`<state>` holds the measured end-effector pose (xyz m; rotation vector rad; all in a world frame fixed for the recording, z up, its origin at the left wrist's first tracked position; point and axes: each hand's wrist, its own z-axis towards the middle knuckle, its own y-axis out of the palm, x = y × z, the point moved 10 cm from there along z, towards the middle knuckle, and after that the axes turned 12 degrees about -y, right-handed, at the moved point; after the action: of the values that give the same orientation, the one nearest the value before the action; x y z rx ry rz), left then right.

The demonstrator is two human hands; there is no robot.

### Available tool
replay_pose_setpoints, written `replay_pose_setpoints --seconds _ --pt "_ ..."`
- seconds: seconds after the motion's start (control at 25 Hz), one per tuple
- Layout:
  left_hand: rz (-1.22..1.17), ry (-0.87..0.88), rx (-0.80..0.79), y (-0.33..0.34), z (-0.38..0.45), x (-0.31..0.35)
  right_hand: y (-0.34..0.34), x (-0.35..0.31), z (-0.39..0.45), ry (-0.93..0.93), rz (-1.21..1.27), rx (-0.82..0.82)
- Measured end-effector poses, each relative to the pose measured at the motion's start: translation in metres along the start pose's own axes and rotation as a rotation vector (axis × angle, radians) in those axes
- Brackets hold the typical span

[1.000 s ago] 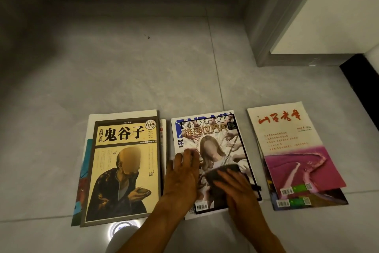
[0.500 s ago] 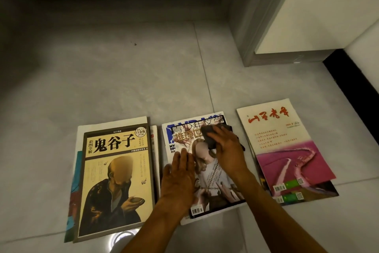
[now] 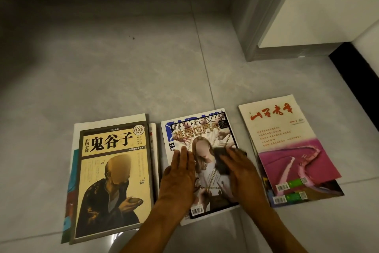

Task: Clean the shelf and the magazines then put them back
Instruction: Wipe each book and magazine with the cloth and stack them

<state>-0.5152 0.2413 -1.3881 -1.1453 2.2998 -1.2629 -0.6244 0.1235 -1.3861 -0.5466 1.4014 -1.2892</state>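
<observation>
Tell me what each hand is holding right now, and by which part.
The right hand presses a dark cloth from on top against the middle magazine; whether its fingers curl round it cannot be told. The left hand holds nothing, lying flat on the cover.
</observation>
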Motion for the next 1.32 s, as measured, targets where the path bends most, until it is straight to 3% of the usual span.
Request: replay_pose_setpoints --seconds 0.08,0.24,0.52,0.64,0.72,0.8,0.92,1.0,1.04,1.12,1.2,1.32 --pt "-0.006 -0.009 -0.016 0.001 0.001 -0.001 -0.001 0.022 0.059 0.119 0.05 0.019" --pt "-0.009 -0.012 -0.015 0.002 0.001 -0.003 0.006 0.034 0.112 0.162 0.12 0.032" --pt "-0.097 0.015 -0.007 -0.002 0.002 -0.004 -0.008 -0.001 -0.011 0.066 -0.076 0.079" --pt "-0.095 0.041 0.011 -0.003 0.001 -0.01 -0.004 -0.046 -0.063 -0.073 -0.228 0.042" --pt "-0.185 0.067 0.067 -0.002 -0.006 -0.01 0.005 -0.054 -0.071 -0.04 -0.314 -0.013" --pt "-0.504 0.032 0.132 -0.001 -0.023 -0.007 0.011 -0.051 -0.063 0.055 -0.36 -0.098" --pt "-1.319 -0.224 0.149 0.009 -0.038 -0.03 0.005 -0.055 -0.043 0.14 -0.283 -0.098" --pt "-1.755 -0.392 0.054 0.02 -0.035 -0.046 -0.005 -0.056 -0.033 0.252 -0.155 -0.046" --pt "-1.805 -0.419 -0.028 0.021 -0.031 -0.045 -0.011 -0.054 -0.03 0.322 -0.095 -0.015" --pt "-1.618 -0.339 -0.207 0.019 -0.033 -0.025 -0.011 -0.044 -0.029 0.442 0.07 0.023" --pt "-1.374 -0.238 -0.285 0.024 -0.045 0.0 -0.004 -0.029 -0.029 0.568 0.396 0.069" --pt "-1.248 -0.22 -0.067 0.015 -0.056 0.001 -0.025 -0.025 -0.018 0.637 0.739 0.189"
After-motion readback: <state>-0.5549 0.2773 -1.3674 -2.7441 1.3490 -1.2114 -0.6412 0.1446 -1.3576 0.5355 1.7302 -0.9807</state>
